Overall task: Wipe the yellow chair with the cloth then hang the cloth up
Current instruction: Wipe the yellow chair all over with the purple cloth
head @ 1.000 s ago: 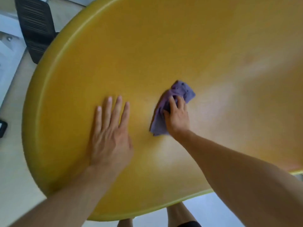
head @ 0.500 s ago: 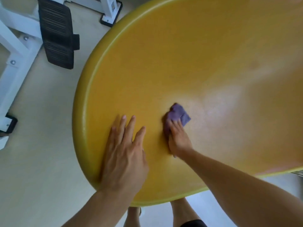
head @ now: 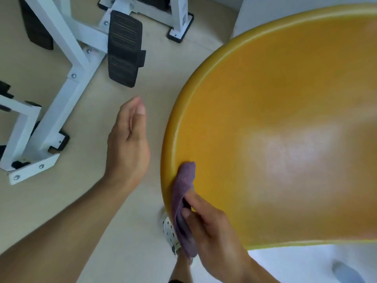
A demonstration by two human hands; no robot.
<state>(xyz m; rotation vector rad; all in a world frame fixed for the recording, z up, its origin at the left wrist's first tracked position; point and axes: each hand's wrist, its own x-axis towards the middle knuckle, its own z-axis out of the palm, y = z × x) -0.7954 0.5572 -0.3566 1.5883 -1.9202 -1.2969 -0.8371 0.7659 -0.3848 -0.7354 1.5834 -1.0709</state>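
Note:
The yellow chair (head: 275, 123) fills the right half of the view, its glossy curved surface facing up. A purple cloth (head: 183, 193) lies draped over the chair's left rim. My right hand (head: 210, 227) grips the cloth and presses it against that rim. My left hand (head: 127, 144) hovers over the floor just left of the chair, off its surface, with fingers loosely curved and nothing in it.
A white metal exercise frame (head: 67, 82) with black foot pedals (head: 123, 48) stands on the beige floor at upper left. A foot in a white perforated shoe (head: 170, 231) shows below the chair rim. A white wall corner (head: 285, 11) is at the top right.
My right hand has dragged the cloth from the middle of the seat to its left rim. My left hand has lifted off the chair and now hangs beside it.

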